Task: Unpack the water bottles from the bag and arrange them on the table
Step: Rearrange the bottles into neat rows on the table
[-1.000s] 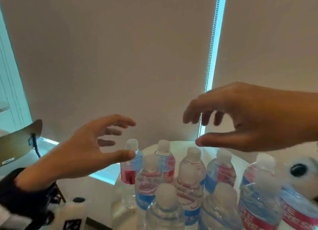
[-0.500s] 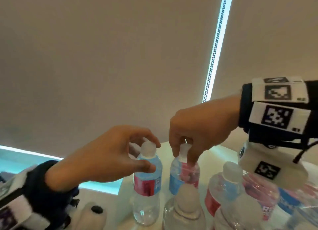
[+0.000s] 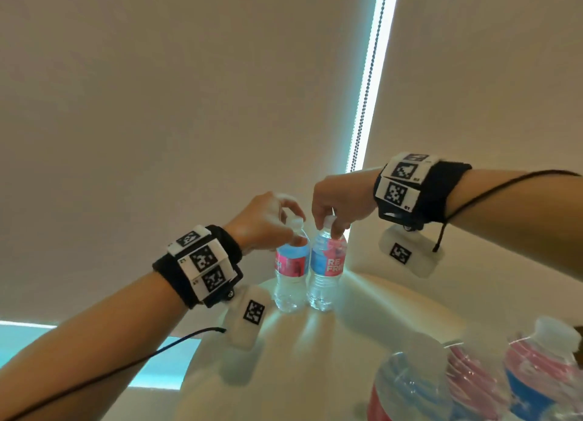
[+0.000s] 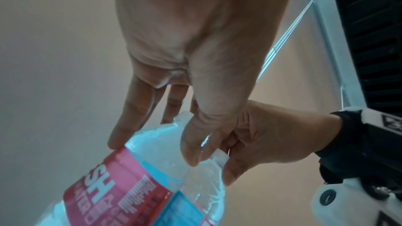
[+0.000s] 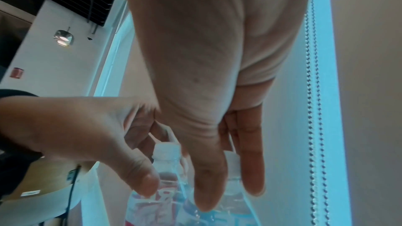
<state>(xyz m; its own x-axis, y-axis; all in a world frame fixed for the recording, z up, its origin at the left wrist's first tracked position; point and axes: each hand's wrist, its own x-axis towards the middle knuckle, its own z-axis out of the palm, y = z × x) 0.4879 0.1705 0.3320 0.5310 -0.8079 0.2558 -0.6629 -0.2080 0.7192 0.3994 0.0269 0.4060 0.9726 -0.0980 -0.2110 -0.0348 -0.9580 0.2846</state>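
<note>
Two clear water bottles with pink and blue labels stand upright side by side at the far edge of the round white table [image 3: 315,357]. My left hand [image 3: 268,223] grips the neck and cap of the left bottle [image 3: 291,269] from above; in the left wrist view its thumb and fingers [image 4: 121,126] curl round that bottle [image 4: 139,183]. My right hand [image 3: 340,204] pinches the cap of the right bottle [image 3: 326,271], fingers [image 5: 208,183] down around its neck [image 5: 231,178]. The bag is out of view.
Several more labelled bottles [image 3: 473,382] stand blurred at the near right of the table. Beige roller blinds [image 3: 189,105] with a bead chain [image 3: 367,83] hang right behind the table. A wooden chair back [image 5: 50,178] shows at the left.
Both hands reached forward and down from open in the air and closed on the tops of two bottles. Those two bottles now stand together farther back, apart from the near group.
</note>
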